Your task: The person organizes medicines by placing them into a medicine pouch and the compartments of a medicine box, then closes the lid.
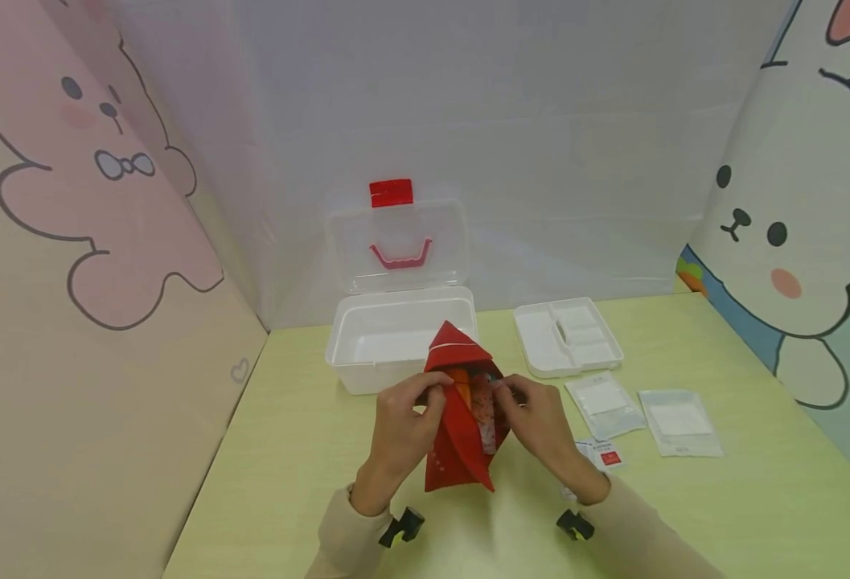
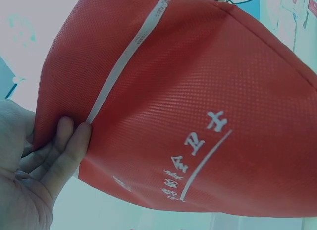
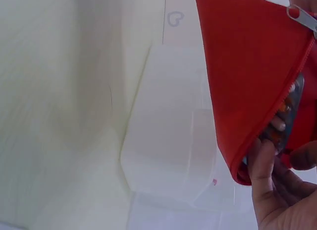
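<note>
A red fabric zip pouch (image 1: 461, 438) is held up above the table with its mouth spread apart. My left hand (image 1: 412, 410) pinches one edge of it; in the left wrist view white lettering runs across the pouch (image 2: 198, 91) beside a pale strip. The right hand (image 1: 538, 414) pinches the opposite edge, with fingertips at the zipped opening in the right wrist view. A metal zip pull (image 3: 301, 17) hangs at the upper end of that opening. Inside are an orange item (image 1: 462, 384) and a patterned clear packet (image 1: 484, 406), partly hidden by the fabric.
Behind the pouch stands a white plastic box (image 1: 367, 342) with its clear lid (image 1: 403, 221) raised. To its right lies a white divided tray (image 1: 540, 342). Two clear packets (image 1: 604, 406) (image 1: 681, 422) lie nearer, with a small sachet (image 1: 609, 455) partly behind my right forearm.
</note>
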{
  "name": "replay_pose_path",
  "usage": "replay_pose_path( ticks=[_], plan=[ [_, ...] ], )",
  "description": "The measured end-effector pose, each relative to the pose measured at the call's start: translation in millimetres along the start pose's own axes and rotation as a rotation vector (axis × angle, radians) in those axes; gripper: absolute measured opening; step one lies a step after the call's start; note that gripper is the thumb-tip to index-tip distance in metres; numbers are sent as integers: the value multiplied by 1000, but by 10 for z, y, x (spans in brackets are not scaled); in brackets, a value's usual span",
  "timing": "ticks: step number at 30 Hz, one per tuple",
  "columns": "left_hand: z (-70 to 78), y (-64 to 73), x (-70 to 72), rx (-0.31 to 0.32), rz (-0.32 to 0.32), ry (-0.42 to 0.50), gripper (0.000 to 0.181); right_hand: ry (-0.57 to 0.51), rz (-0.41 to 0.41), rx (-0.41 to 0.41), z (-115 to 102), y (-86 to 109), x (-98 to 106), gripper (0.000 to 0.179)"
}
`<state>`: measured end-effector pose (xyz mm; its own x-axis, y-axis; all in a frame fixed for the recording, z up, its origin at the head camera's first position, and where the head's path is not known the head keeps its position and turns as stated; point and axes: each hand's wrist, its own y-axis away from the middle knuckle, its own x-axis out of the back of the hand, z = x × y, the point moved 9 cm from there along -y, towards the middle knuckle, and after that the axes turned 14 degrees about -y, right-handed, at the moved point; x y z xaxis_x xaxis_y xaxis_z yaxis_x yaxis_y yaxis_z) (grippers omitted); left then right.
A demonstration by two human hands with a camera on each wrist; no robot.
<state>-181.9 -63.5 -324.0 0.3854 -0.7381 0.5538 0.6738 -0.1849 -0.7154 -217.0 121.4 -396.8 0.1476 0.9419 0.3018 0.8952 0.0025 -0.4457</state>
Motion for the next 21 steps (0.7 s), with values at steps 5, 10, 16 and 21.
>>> replay_pose_path(
  ticks=[5, 10, 16, 21],
  plan=[
    [-1, 7, 7, 9, 2, 2, 18, 154, 71, 163, -96, 14, 130, 3],
    [-2, 8, 16, 8, 17, -2, 19, 277, 31, 150, -23, 24, 153, 17],
    [-6, 13, 16, 0, 27, 8, 19, 292, -128, -16, 178, 39, 65, 9],
    [-4, 18, 6, -4, 21, 22, 19, 285, -175, -27, 207, 36, 20, 13]
  ],
)
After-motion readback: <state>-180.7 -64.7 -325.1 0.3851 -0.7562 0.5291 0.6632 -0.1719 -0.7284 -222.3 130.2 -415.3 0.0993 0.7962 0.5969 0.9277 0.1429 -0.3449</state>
